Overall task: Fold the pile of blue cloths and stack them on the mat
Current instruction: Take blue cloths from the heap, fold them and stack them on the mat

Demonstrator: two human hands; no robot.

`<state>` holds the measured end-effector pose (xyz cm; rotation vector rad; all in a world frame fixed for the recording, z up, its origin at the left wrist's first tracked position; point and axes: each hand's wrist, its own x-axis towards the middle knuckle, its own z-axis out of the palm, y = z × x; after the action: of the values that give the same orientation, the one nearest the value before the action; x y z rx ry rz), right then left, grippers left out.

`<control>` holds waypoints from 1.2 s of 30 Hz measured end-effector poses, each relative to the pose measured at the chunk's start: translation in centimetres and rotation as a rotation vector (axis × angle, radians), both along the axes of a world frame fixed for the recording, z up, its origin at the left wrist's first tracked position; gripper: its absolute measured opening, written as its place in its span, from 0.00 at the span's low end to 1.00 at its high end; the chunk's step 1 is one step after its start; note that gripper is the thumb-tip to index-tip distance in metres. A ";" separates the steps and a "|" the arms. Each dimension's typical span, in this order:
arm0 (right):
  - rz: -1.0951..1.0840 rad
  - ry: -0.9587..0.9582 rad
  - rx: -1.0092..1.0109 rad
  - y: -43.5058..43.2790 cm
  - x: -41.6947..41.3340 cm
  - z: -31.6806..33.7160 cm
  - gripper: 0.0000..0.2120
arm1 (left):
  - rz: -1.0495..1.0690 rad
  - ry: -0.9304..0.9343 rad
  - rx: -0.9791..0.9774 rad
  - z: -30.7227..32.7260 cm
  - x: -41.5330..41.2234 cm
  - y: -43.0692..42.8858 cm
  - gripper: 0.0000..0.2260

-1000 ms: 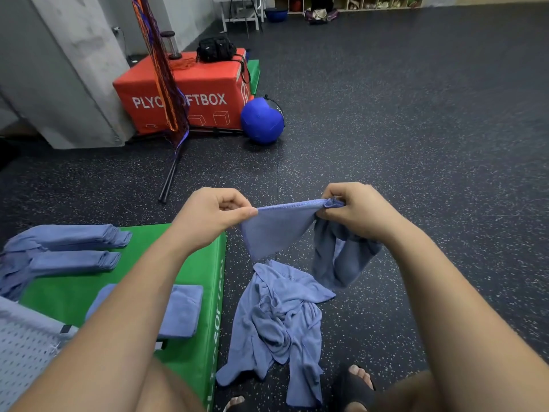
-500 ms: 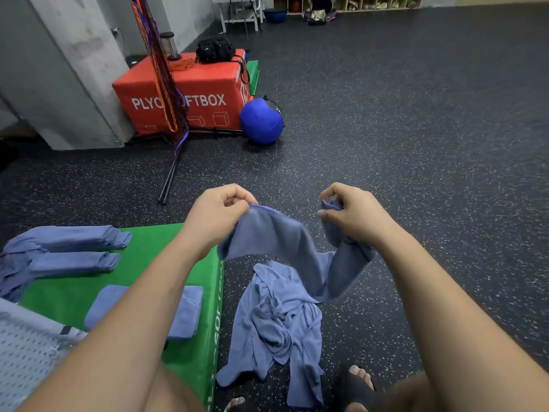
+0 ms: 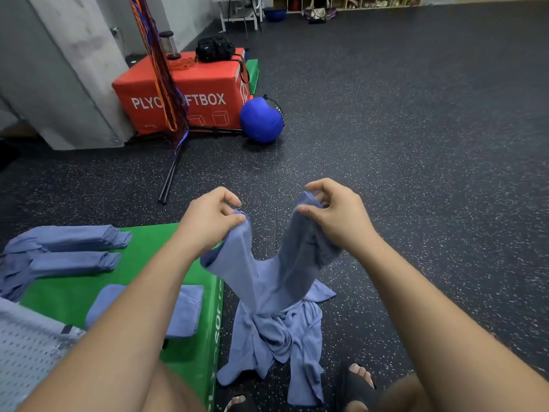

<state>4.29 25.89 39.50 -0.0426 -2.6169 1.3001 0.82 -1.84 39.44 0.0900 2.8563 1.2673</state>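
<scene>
A blue cloth [image 3: 267, 278] hangs in a sagging V between my hands, above the floor. My left hand [image 3: 212, 217] pinches one end of it between thumb and fingers. My right hand [image 3: 335, 211] pinches the other end, a little higher. Below lies the crumpled pile of blue cloths [image 3: 279, 343] on the dark floor, just right of the green mat [image 3: 142, 254]. On the mat sit two stacks of folded cloths [image 3: 65, 248] at the far left and one folded cloth [image 3: 185, 310] nearer me, partly hidden by my left forearm.
A red plyo box [image 3: 208, 93] with a black bag on top stands far left, with a blue ball [image 3: 261, 120] beside it and a stand of hanging bands [image 3: 166, 84] in front. My sandalled feet [image 3: 356, 385] are at the bottom edge. A grey pillar [image 3: 65, 69] stands at far left.
The cloth was stretched taut between my hands; its top edge has gone slack and it now droops in a V. My hands shifted their grip along the edge and moved slightly apart.
</scene>
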 end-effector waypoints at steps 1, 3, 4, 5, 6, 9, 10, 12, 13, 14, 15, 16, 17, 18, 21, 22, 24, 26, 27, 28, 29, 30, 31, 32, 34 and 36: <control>0.012 -0.015 -0.008 -0.5 0.2 -0.1 0.16 | 0.009 -0.004 0.027 0.1 0.2 0.3 0.09; 0.040 -0.038 -0.017 -1.4 0.4 -0.3 0.12 | 0.022 0.006 0.081 0.2 0.4 1.1 0.09; 0.052 -0.044 -0.017 -1.8 0.5 -0.4 0.09 | 0.028 0.015 0.099 0.3 0.5 1.5 0.08; 0.062 -0.046 -0.005 -2.1 0.6 -0.3 0.07 | 0.034 0.019 0.113 0.3 0.6 1.9 0.08; 0.070 -0.045 0.017 -2.3 0.7 -0.3 0.05 | 0.036 0.017 0.126 0.3 0.8 2.2 0.07; 0.066 -0.054 0.057 -2.9 0.9 -0.1 0.05 | 0.045 0.014 0.139 0.2 1.0 3.3 0.05; 0.053 -0.064 0.047 -3.1 1.0 -0.1 0.05 | 0.053 0.010 0.156 0.1 1.1 3.7 0.05; 0.017 -0.081 0.039 -3.3 1.0 -0.2 0.06 | 0.066 -0.003 0.207 0.0 1.3 4.4 0.04; 0.001 -0.087 0.038 -3.5 1.1 -0.3 0.07 | 0.068 -0.006 0.220 -0.2 1.4 4.7 0.04; -0.009 -0.091 0.030 -3.6 1.1 -0.4 0.08 | 0.068 -0.005 0.222 -0.4 1.4 4.9 0.04; -0.018 -0.096 0.014 -3.7 1.1 -0.5 0.08 | 0.070 -0.004 0.222 -0.4 1.5 5.2 0.04; -0.026 -0.100 -0.002 -3.9 1.1 -0.5 0.08 | 0.069 -0.005 0.225 -0.5 1.6 5.4 0.04; -0.033 -0.105 -0.012 -4.0 1.2 -0.5 0.09 | 0.068 -0.010 0.231 -0.5 1.7 5.6 0.04; -0.037 -0.108 -0.021 -4.0 1.2 -0.5 0.09 | 0.067 -0.012 0.234 -0.5 1.7 5.8 0.04; -0.033 -0.124 -0.027 -4.3 1.3 -0.7 0.08 | 0.049 -0.019 0.257 -0.3 2.1 6.2 0.04; -0.026 -0.135 -0.035 -4.4 1.4 -0.7 0.08 | 0.043 -0.020 0.261 -0.3 2.1 6.3 0.04; 0.001 -0.158 -0.061 -4.8 1.6 -0.6 0.07 | 0.037 -0.019 0.263 -0.4 2.2 6.3 0.03; 0.041 -0.190 -0.108 -5.0 1.8 -0.4 0.07 | 0.038 -0.013 0.269 -0.4 2.2 6.3 0.04; 0.062 -0.210 -0.164 -5.1 1.9 -0.3 0.09 | 0.041 -0.003 0.266 -0.4 2.1 6.3 0.04; 0.085 -0.229 -0.251 -5.1 1.9 -0.3 0.10 | 0.042 0.016 0.253 -0.4 2.1 6.2 0.03; 0.106 -0.245 -0.352 -5.1 1.9 -0.4 0.11 | 0.039 0.037 0.234 -0.2 2.2 6.1 0.03; 0.119 -0.252 -0.443 -5.2 1.9 -0.4 0.11 | 0.032 0.052 0.220 -0.1 2.3 6.0 0.02; 0.126 -0.238 -0.497 -5.2 1.9 -0.5 0.08 | 0.016 0.063 0.219 0.1 2.4 6.0 0.02; 0.123 -0.214 -0.529 -5.2 1.9 -0.5 0.04 | -0.007 0.069 0.229 0.2 2.4 5.9 0.03; 0.107 -0.175 -0.564 -5.1 1.9 -0.5 0.11 | -0.062 0.079 0.255 0.3 2.4 5.9 0.05; 0.139 -0.152 -0.506 -4.6 1.4 -0.9 0.20 | -0.098 0.092 0.273 0.5 2.4 5.9 0.06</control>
<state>5.70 21.32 38.64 -0.0420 -2.3678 2.0501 3.20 4.05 39.89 0.2949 2.6919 1.6632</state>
